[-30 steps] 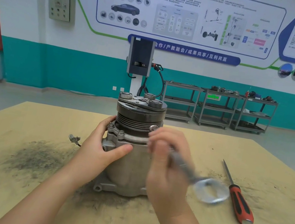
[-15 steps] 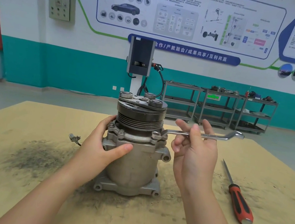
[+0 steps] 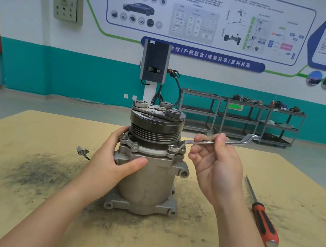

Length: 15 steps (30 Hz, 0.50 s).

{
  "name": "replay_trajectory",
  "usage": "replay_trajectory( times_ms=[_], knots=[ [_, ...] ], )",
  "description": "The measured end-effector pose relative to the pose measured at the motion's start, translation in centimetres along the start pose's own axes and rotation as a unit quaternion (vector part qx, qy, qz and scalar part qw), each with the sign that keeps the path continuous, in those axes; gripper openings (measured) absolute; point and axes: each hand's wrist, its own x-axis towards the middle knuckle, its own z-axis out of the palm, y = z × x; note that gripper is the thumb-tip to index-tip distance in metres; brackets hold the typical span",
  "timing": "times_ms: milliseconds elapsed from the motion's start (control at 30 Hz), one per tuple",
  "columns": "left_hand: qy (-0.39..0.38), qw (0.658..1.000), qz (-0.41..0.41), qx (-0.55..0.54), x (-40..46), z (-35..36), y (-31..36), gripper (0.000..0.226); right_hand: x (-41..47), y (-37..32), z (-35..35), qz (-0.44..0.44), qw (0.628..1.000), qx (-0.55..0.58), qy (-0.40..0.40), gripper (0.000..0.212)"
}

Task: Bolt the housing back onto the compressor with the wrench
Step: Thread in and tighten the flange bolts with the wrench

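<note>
Compressor [image 3: 148, 181] upright at the middle of the desk [image 3: 12, 216], grooved pulley on top. Left hand [image 3: 113, 158] wrapped round the housing [image 3: 148, 153] on its left side, thumb across the front. Right hand [image 3: 217, 167] pinching the wrench [image 3: 238, 143] mid-shaft between thumb and fingers, the other fingers loosely curled; ring end seated on a bolt [image 3: 172, 147] at the housing's right flange, shaft slanting up toward the far right. Red-handled screwdriver [image 3: 261, 215] lying near the desk's right edge. Small connector [image 3: 82, 150] left of the compressor, beside a dark smudge.
</note>
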Motion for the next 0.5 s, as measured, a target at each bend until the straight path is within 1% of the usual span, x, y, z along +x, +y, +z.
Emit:
replay_trajectory(
  times_ms=[67,133,200,267,333,400,433,500],
  knots=[
    [0.000,1.000,-0.002,0.000,0.0,0.0,0.0,0.068,-0.2,0.5,0.3,-0.055,0.998,-0.035,0.017,0.024],
    [0.001,1.000,-0.003,0.001,0.0,0.0,0.0,0.069,-0.9,1.3,0.8,-0.159,0.983,-0.088,0.038,0.022],
    [0.001,1.000,0.001,0.003,0.0,0.0,-0.1,0.068,-1.8,2.5,1.4,-0.289,0.946,-0.141,0.044,0.018],
    [0.003,1.000,0.006,0.004,0.1,0.0,-0.2,0.070,-2.7,3.5,1.9,-0.387,0.903,-0.183,0.018,0.013],
    [0.005,1.000,0.005,0.001,0.1,0.1,-0.3,0.070,-3.3,4.2,2.2,-0.438,0.870,-0.228,-0.006,0.013],
    [0.008,1.000,0.005,0.002,0.1,0.1,-0.4,0.071,-3.6,4.8,1.9,-0.457,0.844,-0.279,-0.030,0.017],
    [0.009,1.000,0.006,0.002,0.1,0.1,-0.5,0.071,-3.7,5.1,1.9,-0.467,0.825,-0.317,-0.046,0.020],
    [0.009,1.000,0.016,-0.001,0.3,0.1,-0.6,0.073,-4.1,5.7,2.1,-0.495,0.772,-0.390,-0.083,0.025]
  ],
)
